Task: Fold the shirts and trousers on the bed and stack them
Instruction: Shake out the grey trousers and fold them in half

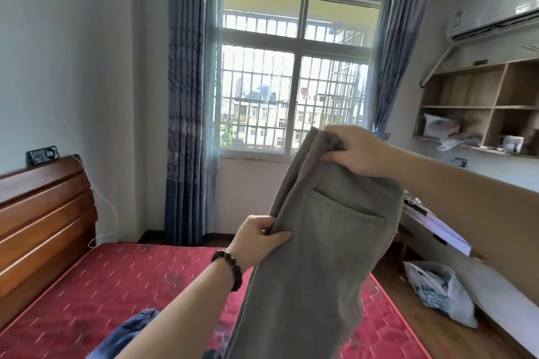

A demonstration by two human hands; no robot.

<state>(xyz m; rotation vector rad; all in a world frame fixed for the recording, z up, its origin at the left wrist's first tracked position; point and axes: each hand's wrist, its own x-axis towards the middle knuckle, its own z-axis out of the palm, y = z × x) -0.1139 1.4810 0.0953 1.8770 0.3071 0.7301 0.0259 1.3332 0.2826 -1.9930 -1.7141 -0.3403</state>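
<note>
A pair of grey trousers (315, 256) hangs in the air above the bed, a back pocket facing me. My right hand (355, 151) grips the waistband at the top. My left hand (259, 237), with a dark bead bracelet at the wrist, pinches the trousers' left edge lower down. The legs drop out of view at the bottom. A blue garment (128, 332) lies bunched on the red mattress (116, 280) near the front, partly hidden by my left forearm.
A wooden headboard (43, 227) stands at the left. The window (291, 81) with blue curtains faces me. On the floor at the right lie a plastic bag (440, 291) and flat white boards (437, 230). Wall shelves (481, 108) hang at the upper right.
</note>
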